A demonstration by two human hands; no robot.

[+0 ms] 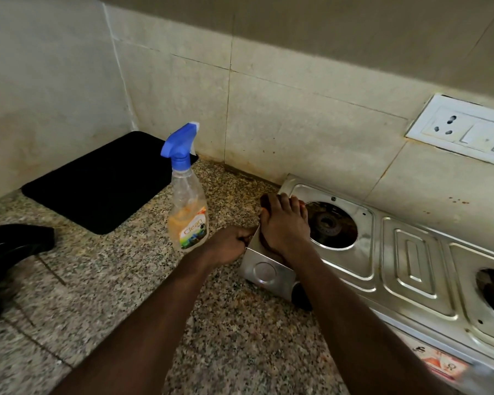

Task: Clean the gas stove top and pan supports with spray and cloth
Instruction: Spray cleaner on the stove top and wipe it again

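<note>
Gripping the gas stove (411, 252) by its near-left corner, the left hand (228, 246) curls round the edge. The right hand (285, 226) presses flat-fingered on a dark cloth (265, 201) beside the left burner (330, 223). The spray bottle (187, 212) stands just left.

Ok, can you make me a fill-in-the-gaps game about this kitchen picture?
The spray bottle has a ____ trigger. The mat by the wall is ____. The right hand presses a cloth on the stove beside its ____ burner, while the left hand grips the stove's corner.
Missing words: blue, black, left.
</note>
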